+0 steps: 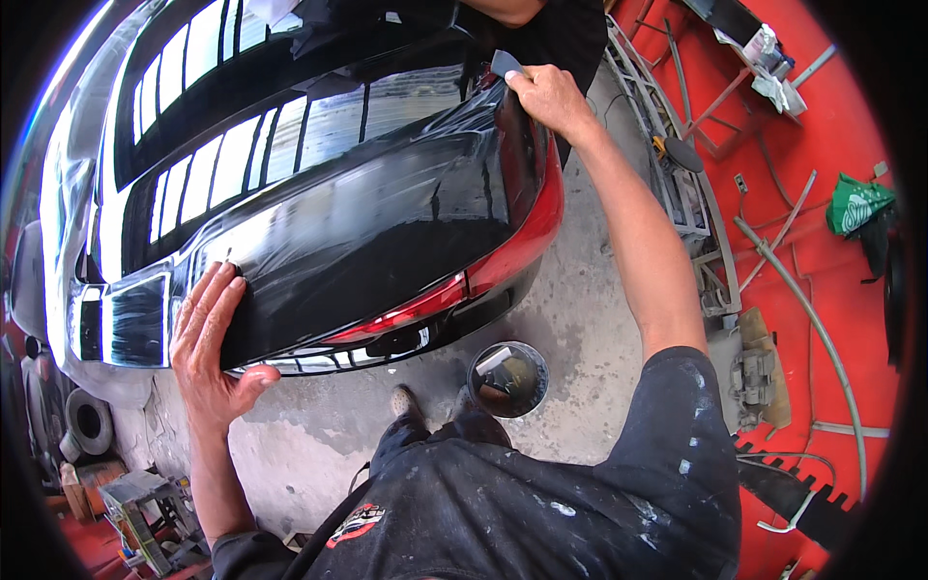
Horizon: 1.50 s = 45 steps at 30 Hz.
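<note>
A glossy black car trunk lid fills the middle of the view, with whitish smears over its surface. My left hand lies open on its left end, fingers stretched forward and thumb apart at the edge. At the far right corner, my right hand pinches a small grey-blue flat piece against the bodywork. Whether that piece is sandpaper or a scraper I cannot tell. Below the right hand, a red tail light wraps round the rear of the car.
A black bucket with dark liquid and a pale block stands near my feet. Another person's arm shows at the top. Metal framing, a grey hose and a green bag are on the right; a tyre lies left.
</note>
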Each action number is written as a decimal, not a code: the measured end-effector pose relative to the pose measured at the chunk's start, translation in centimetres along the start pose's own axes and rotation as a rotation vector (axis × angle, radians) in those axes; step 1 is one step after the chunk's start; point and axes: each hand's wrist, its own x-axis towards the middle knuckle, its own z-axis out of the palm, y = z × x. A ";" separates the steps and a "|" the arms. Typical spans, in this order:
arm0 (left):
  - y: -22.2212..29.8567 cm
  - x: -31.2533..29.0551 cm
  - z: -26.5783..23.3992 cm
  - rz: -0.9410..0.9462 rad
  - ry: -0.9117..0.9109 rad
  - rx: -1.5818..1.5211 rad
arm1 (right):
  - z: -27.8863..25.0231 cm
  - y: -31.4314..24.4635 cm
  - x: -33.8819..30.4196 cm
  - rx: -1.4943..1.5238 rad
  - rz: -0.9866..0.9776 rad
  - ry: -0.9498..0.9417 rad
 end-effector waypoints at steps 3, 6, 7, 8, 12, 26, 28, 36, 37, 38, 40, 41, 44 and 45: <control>-0.1 -0.6 -0.4 -0.012 -0.010 0.026 | 0.6 -2.1 -2.1 0.028 -0.093 0.015; 0.1 -0.3 -0.3 -0.016 -0.007 0.018 | -0.2 -3.1 -3.9 0.055 -0.145 0.028; 0.0 -0.3 -0.3 -0.011 -0.003 0.013 | 0.1 -2.5 -3.4 0.057 -0.141 0.046; 0.0 -0.3 -0.3 -0.007 0.000 0.007 | 0.2 -1.8 -2.8 0.059 -0.137 0.063; -0.2 0.0 -0.3 0.009 -0.006 0.035 | 0.3 1.8 3.1 -0.053 0.003 -0.034; -0.1 0.2 -0.4 0.026 0.002 0.020 | 0.3 0.9 2.5 -0.080 0.025 -0.070; -0.3 -0.6 -0.6 -0.004 -0.019 0.035 | 0.4 -2.6 -0.5 -0.066 -0.134 -0.040; -0.4 -0.3 -0.2 0.029 -0.005 0.011 | -0.6 0.3 1.0 -0.097 -0.028 -0.039; -0.3 -0.1 -0.2 0.036 0.021 0.016 | -0.4 0.2 0.7 -0.107 -0.019 -0.031; -0.3 -0.3 -0.1 0.044 0.020 0.022 | -0.5 0.2 0.2 -0.119 -0.008 -0.022; -0.7 -0.8 0.2 0.041 0.032 0.050 | -0.2 -3.0 -3.1 -0.006 -0.149 -0.013; -0.6 -0.8 0.1 0.031 0.030 0.057 | -0.1 -5.6 -5.5 0.088 -0.252 0.038; -0.3 -0.5 0.0 0.057 0.039 0.090 | 1.1 -11.9 -9.1 -0.081 -0.765 0.082; -0.4 -0.6 0.2 0.058 0.037 0.095 | 1.5 -14.8 -9.8 -0.053 -0.697 -0.086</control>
